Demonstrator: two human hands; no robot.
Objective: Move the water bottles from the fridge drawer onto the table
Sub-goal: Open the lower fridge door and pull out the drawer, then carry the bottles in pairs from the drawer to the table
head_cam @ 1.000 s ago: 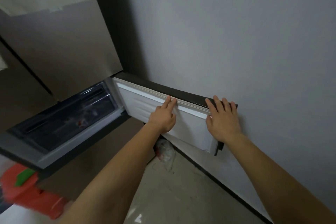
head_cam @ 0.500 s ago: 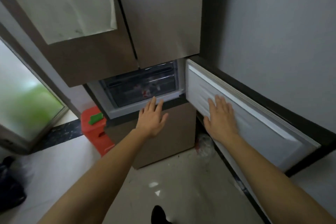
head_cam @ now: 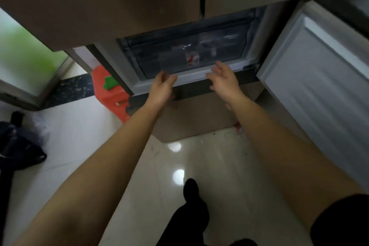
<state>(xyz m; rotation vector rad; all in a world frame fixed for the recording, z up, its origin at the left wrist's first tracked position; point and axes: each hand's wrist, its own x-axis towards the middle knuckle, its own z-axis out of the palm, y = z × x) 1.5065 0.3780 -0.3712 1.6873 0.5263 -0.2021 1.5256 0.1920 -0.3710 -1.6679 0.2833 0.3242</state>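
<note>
The fridge's lower compartment stands open, showing a dark translucent fridge drawer (head_cam: 159, 60) with a pale front rim. Through its front I see a water bottle (head_cam: 192, 58) with a red and white label; other bottle shapes beside it are too dim to tell apart. My left hand (head_cam: 162, 88) reaches to the drawer's front rim with relaxed fingers and holds nothing. My right hand (head_cam: 224, 80) is spread just before the rim on the right, also holding nothing. No table is in view.
The open white-lined fridge door (head_cam: 319, 78) stands at the right. A red plastic stool (head_cam: 108, 90) with a green item on it sits left of the fridge. A dark bag (head_cam: 18, 146) lies on the glossy tiled floor. My dark-clad leg (head_cam: 189, 215) shows below.
Both hands left the open door and moved to the drawer's front rim. The view swung left and down, so the drawer is now centred and closer.
</note>
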